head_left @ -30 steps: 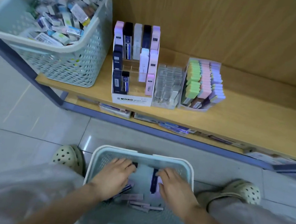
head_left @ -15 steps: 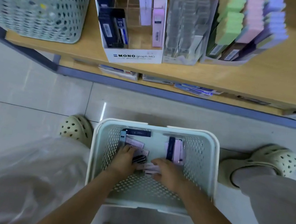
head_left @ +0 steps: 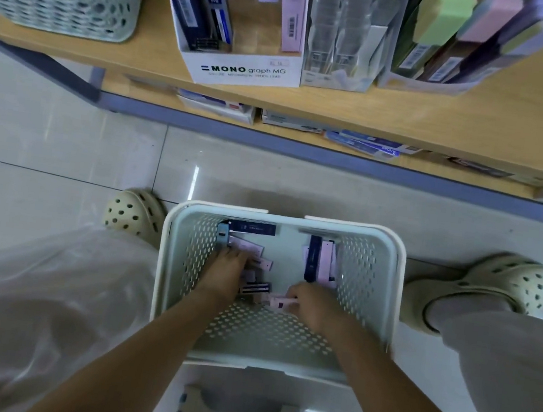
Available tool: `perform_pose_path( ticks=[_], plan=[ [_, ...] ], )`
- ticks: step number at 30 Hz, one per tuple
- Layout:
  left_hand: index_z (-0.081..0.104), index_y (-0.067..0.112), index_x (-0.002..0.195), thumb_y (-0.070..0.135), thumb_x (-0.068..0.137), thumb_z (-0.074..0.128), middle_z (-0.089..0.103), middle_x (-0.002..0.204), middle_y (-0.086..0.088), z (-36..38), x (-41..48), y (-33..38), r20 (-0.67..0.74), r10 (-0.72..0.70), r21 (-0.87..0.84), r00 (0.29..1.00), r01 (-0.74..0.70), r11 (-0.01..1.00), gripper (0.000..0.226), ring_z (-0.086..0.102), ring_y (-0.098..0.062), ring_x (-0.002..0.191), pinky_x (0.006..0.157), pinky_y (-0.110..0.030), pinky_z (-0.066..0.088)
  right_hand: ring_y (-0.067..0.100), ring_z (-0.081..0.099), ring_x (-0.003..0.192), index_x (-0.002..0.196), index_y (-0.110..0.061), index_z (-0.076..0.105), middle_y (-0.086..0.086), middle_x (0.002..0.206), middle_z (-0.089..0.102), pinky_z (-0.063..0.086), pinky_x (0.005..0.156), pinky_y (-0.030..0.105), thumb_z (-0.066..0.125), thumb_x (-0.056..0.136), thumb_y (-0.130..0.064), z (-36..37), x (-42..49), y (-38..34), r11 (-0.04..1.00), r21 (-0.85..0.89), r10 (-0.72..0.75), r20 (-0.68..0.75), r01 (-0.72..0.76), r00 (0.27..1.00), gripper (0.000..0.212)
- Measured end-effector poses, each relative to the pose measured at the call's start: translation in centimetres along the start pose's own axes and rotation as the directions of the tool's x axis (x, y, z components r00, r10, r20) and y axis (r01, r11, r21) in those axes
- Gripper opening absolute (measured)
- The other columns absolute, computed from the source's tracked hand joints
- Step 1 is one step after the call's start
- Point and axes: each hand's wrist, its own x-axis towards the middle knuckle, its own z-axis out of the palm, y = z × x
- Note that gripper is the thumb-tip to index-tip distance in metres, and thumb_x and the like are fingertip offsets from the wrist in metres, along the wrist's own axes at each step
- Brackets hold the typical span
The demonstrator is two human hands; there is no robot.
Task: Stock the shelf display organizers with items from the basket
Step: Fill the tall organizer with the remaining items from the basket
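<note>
R hand [head_left: 311, 302] grips pink pack [head_left: 279, 302] in basket [head_left: 369, 270]; L hand [head_left: 225, 269] on other packs [head_left: 261, 262], grip unclear. Pickup step; next: lift to organizer [head_left: 243, 71].

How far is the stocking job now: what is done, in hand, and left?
Done: the colourful organizer looks full; the MONO organizer is partly filled. In hand: in the floor basket, the right hand grips a pink pack; the left hand lies on others. Left: several packs in the basket, and the clear organizer looks mostly empty.
</note>
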Motion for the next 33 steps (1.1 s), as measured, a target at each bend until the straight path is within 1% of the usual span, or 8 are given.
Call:
perform_pose_path(
  ticks=[6,9,12,16,22,25,28,33],
  plan=[
    [0.064,0.009,0.102,0.015,0.092,0.056,0.063,0.100,-0.008,-2.7,-0.9,2.6,-0.159,0.013,-0.208,0.987,-0.047,0.977,0.014,0.056,-0.023,0.094,0.078,-0.027,0.043,0.031,0.060,0.084,0.098,-0.011,0.049,0.015,0.096,0.062,0.046,0.069,0.035,0.039,0.100,-0.017,-1.4,-2.1,-0.9,0.948,0.314,0.033,-0.265,0.054,0.964,0.012],
    [0.062,0.007,0.094,0.012,0.093,0.055,0.060,0.081,-0.002,-5.0,-2.0,5.5,-0.187,-0.072,-0.536,0.980,-0.040,0.843,0.009,0.054,-0.011,0.070,0.060,-0.014,0.041,0.027,0.060,0.081,0.083,-0.022,0.044,0.007,0.087,0.062,0.046,0.070,0.033,0.040,0.100,-0.017,-2.4,-3.3,-2.3,0.879,0.451,0.054,-0.422,0.157,0.905,0.018],
    [0.056,0.010,0.089,0.007,0.090,0.058,0.059,0.072,-0.002,-6.4,-3.0,8.2,-0.183,-0.063,-0.738,0.981,-0.095,0.668,0.005,0.052,-0.012,0.064,0.066,-0.024,0.047,0.013,0.041,0.064,0.072,-0.026,0.038,-0.005,0.067,0.045,0.031,0.059,0.028,0.044,0.098,-0.013,-3.2,-5.0,-3.8,0.818,0.509,0.055,-0.534,0.269,0.843,0.030],
    [0.046,0.015,0.077,0.002,0.086,0.063,0.049,0.059,0.000,-7.0,-4.0,10.6,-0.240,-0.035,-0.829,0.970,-0.186,0.527,0.023,0.045,-0.003,0.051,0.056,-0.017,0.040,0.013,0.048,0.072,0.095,-0.012,0.055,0.002,0.082,0.054,0.036,0.069,0.031,0.043,0.099,-0.014,-3.5,-6.9,-4.3,0.753,0.556,0.080,-0.608,0.352,0.790,0.013],
    [0.050,0.020,0.075,0.006,0.084,0.067,0.053,0.073,0.008,-6.8,-5.1,13.1,-0.273,0.131,-0.748,0.953,-0.296,0.594,0.024,0.047,0.006,0.058,0.060,-0.010,0.037,0.017,0.059,0.092,0.112,-0.013,0.056,0.006,0.103,0.064,0.045,0.084,0.030,0.058,0.091,-0.009,-3.8,-10.2,-1.6,0.708,0.595,-0.004,-0.535,0.380,0.845,0.021],
    [0.057,0.022,0.090,0.024,0.095,0.051,0.060,0.092,0.006,-5.7,-4.6,12.5,-0.130,0.193,-0.754,0.972,-0.224,0.618,0.008,0.053,-0.004,0.082,0.079,-0.017,0.042,0.015,0.057,0.089,0.109,-0.013,0.057,0.006,0.099,0.064,0.045,0.078,0.023,0.061,0.089,-0.010,-3.3,-11.7,0.0,0.710,0.609,0.046,-0.543,0.355,0.839,0.020],
    [0.056,0.017,0.122,0.053,0.094,0.038,0.058,0.127,0.002,-3.8,-3.3,10.7,0.141,0.124,-0.650,0.982,-0.002,0.760,0.049,0.051,-0.016,0.116,0.105,-0.032,0.036,0.013,0.055,0.086,0.111,-0.007,0.058,0.003,0.096,0.062,0.043,0.070,0.014,0.061,0.089,-0.007,-2.6,-12.7,1.1,0.689,0.645,0.120,-0.552,0.331,0.825,0.022],
    [0.042,0.020,0.141,0.057,0.096,0.024,0.038,0.148,0.000,-0.6,-2.3,8.1,0.539,0.054,-0.275,0.841,0.115,0.955,0.061,0.036,-0.020,0.135,0.114,-0.038,0.023,0.012,0.056,0.084,0.107,-0.009,0.058,0.005,0.096,0.065,0.046,0.079,0.030,0.063,0.088,-0.012,-1.5,-13.5,2.2,0.666,0.670,0.147,-0.549,0.328,0.823,0.021]
  ],
)
